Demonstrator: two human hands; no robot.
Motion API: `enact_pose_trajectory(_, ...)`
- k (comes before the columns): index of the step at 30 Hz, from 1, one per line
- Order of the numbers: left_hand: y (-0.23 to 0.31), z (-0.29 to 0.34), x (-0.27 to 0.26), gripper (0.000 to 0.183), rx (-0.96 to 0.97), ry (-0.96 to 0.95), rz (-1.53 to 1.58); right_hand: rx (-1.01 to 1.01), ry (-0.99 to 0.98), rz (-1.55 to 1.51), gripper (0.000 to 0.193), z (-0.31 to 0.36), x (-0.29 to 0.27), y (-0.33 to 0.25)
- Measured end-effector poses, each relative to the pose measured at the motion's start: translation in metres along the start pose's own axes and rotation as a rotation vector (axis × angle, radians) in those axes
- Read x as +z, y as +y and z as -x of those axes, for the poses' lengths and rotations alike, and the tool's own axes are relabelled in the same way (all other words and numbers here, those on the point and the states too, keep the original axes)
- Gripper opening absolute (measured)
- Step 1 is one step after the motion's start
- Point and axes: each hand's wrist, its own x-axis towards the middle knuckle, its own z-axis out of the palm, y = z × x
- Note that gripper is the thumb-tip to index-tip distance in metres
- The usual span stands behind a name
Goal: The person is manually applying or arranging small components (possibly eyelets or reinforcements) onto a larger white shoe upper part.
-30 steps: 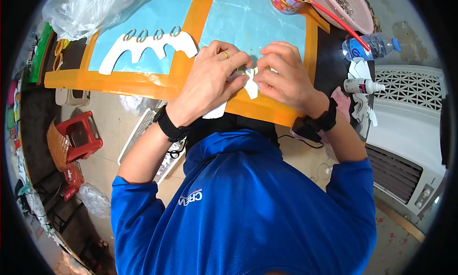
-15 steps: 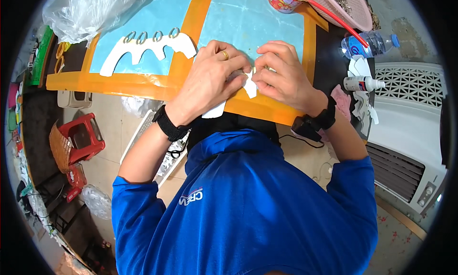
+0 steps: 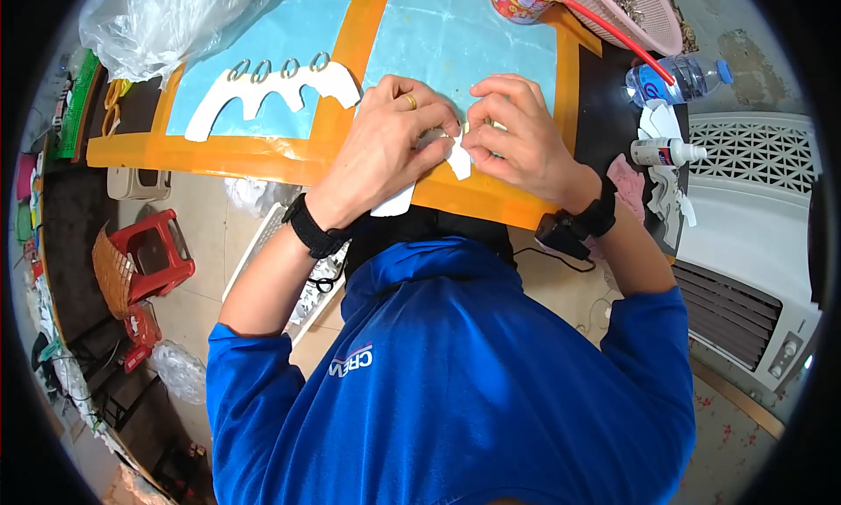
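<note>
White cutout (image 3: 455, 159): pinched at frame centre.
Left hand (image 3: 385, 146): fingers closed on it.
Right hand (image 3: 517, 137): fingertips gripping it.

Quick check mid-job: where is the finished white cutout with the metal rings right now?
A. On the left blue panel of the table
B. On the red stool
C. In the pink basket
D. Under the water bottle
A: the white cutout with metal rings lies flat on the left blue panel, apart from both hands.

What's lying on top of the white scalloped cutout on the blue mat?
Four small metal rings sit along the upper edge of the white scalloped cutout. The blue mat shows around it; what lies directly beneath the cutout is covered.
</note>
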Motion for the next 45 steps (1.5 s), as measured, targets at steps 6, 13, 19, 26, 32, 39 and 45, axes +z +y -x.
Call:
enact_pose_trajectory(6,0.007,-0.004,-0.002,0.019,-0.065,-0.026,-0.025,0.008,-0.002,0.0,0.021,0.001,0.001,0.0)
enact_pose_trajectory(13,0.008,-0.011,-0.004,0.016,-0.072,-0.065,-0.05,0.013,0.001,-0.013,0.023,0.0,-0.001,0.0)
enact_pose_trajectory(19,0.008,-0.005,-0.003,0.015,-0.058,-0.037,-0.021,0.021,0.004,-0.011,0.021,0.001,0.0,-0.001)
enact_pose_trajectory(26,0.006,-0.005,-0.005,0.013,-0.083,-0.047,0.051,-0.014,-0.01,-0.025,0.022,-0.002,-0.006,-0.002)
enact_pose_trajectory(32,0.004,-0.004,-0.007,0.012,-0.15,-0.066,0.14,-0.052,-0.04,-0.031,0.02,0.002,-0.005,0.004)
enact_pose_trajectory(39,0.003,-0.007,-0.013,0.01,-0.093,-0.123,0.127,-0.079,-0.069,-0.048,0.022,-0.003,-0.008,0.006)
enact_pose_trajectory(45,-0.005,-0.006,-0.023,0.018,-0.09,-0.203,0.26,-0.066,-0.044,-0.043,0.025,-0.004,-0.004,0.002)
